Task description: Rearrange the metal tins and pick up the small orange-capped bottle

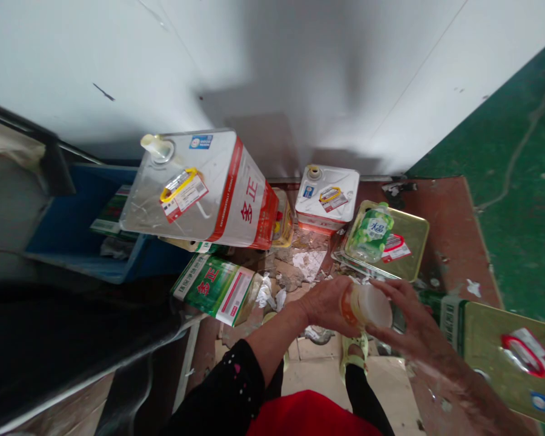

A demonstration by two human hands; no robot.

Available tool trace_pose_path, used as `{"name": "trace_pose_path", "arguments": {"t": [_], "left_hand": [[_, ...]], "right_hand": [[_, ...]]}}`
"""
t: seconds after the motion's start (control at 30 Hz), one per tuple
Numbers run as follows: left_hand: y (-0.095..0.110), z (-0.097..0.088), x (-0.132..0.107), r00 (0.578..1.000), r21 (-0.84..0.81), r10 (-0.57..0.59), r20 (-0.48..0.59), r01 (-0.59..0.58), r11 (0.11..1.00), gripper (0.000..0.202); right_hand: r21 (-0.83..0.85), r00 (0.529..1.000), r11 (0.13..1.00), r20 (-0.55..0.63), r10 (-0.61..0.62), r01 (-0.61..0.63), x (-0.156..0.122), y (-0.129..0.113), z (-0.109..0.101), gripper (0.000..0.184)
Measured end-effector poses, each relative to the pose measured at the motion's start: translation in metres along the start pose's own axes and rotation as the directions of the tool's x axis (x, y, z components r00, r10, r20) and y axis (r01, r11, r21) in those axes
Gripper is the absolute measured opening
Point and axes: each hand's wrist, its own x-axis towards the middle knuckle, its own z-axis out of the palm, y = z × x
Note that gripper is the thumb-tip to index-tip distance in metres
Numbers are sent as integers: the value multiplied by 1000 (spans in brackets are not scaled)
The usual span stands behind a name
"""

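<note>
My left hand [329, 303] is wrapped round a small plastic bottle [354, 304] with an orange and yellowish body. Its round white end [376, 307] points to the right. The fingers of my right hand [420, 330] curve round that white end, thumb below and fingertips above. Just beyond my hands lies a clear bottle with a green label [375, 233], on top of a gold-coloured tin [411, 242].
A large white and red tin [195, 194] stands at the left, its pale spout up. A smaller white tin [329, 194] sits by the wall. A green tin [218, 289], a blue crate [122, 266] and another gold-topped tin [485, 339] surround me. Scraps litter the floor.
</note>
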Motion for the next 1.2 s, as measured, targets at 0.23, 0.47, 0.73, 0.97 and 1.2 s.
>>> {"name": "trace_pose_path", "arguments": {"t": [0.23, 0.47, 0.73, 0.97, 1.2], "left_hand": [[7, 3, 1, 999, 20, -6, 34, 5, 1000, 72], [15, 9, -2, 996, -42, -61, 70, 64, 997, 72], [-10, 34, -19, 995, -135, -60, -82, 49, 990, 81], [-19, 30, -47, 899, -326, -31, -436, -126, 937, 79], [-11, 36, -90, 835, -440, -155, -527, -112, 891, 93]], "right_hand": [[-69, 996, 997, 89, -15, 22, -5, 1, -10, 64], [-119, 993, 989, 92, -74, 85, -11, -4, -17, 66], [-24, 994, 999, 102, 37, -34, -8, -31, 5, 67], [421, 929, 829, 156, 335, -369, 18, -4, 0, 110], [217, 582, 671, -356, 731, -709, 138, 101, 11, 110]]}}
